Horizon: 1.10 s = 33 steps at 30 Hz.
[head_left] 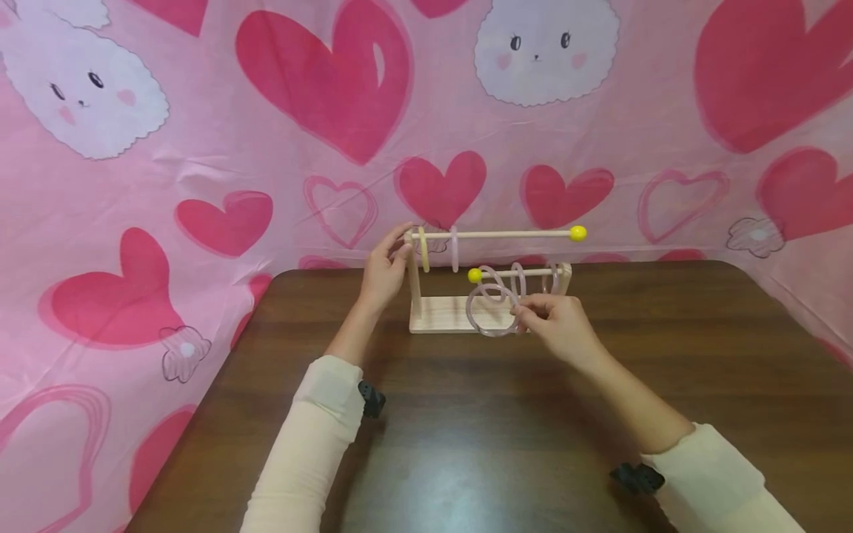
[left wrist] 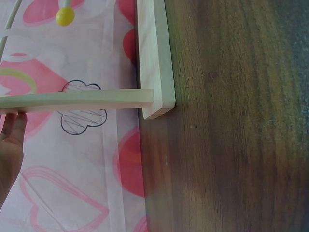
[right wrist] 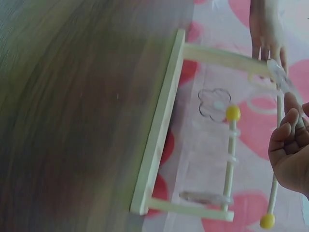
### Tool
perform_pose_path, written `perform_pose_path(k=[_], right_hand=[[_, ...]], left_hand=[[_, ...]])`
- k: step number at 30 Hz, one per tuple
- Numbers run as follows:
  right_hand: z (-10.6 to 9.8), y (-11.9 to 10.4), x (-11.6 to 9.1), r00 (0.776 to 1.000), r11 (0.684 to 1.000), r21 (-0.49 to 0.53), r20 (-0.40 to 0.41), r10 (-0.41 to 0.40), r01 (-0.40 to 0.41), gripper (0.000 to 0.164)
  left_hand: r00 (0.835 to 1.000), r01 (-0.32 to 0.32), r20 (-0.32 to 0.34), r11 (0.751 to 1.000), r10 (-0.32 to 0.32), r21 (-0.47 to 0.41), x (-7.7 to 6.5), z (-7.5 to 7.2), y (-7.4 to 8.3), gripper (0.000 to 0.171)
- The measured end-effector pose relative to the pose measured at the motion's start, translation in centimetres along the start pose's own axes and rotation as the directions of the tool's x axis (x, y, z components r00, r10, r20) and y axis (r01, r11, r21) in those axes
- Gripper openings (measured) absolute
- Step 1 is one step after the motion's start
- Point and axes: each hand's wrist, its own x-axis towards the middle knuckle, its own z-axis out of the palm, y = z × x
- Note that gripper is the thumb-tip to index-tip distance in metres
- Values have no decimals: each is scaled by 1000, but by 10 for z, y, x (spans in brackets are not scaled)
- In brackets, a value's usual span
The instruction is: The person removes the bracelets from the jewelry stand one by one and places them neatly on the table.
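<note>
A wooden stand point(head_left: 440, 314) carries two rods tipped with yellow balls. My left hand point(head_left: 386, 270) rests its fairly straight fingers against the top of the left post point(left wrist: 82, 99). In front of the lower rod point(right wrist: 231, 169), my right hand point(head_left: 560, 326) pinches a translucent pinkish ring point(head_left: 489, 333) between thumb and fingertips. Behind it, another translucent ring point(head_left: 492, 285) slants near the lower rod's yellow ball point(head_left: 474, 275). More clear rings point(head_left: 518, 277) hang farther along that rod. On the upper rod point(head_left: 513, 235) hang a yellow ring point(head_left: 424, 252) and a pale lilac ring point(head_left: 455, 252).
The stand sits near the far edge of a dark brown wooden table point(head_left: 426, 429). Close behind hangs a pink cloth point(head_left: 280, 163) with hearts and bunny faces. A yellow ball point(head_left: 577, 233) caps the upper rod's right end.
</note>
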Motion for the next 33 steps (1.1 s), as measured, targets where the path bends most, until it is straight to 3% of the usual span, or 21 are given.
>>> perform_pose_path(k=[9, 20, 25, 33], right_hand=[[31, -7, 8, 993, 995, 96, 113, -14, 3, 9], [65, -12, 15, 966, 980, 193, 260, 4, -56, 13], [76, -10, 17, 950, 981, 179, 310, 21, -80, 15], [94, -7, 20, 899, 962, 192, 427, 96, -194, 19]], left_hand=[[1000, -6, -9, 1000, 5, -22, 8, 2, -32, 35], [1000, 7, -7, 1000, -7, -24, 9, 2, -35, 36], [1000, 15, 1, 999, -15, -34, 9, 1, -34, 36], [1000, 8, -7, 1000, -8, 13, 8, 1, -33, 36]])
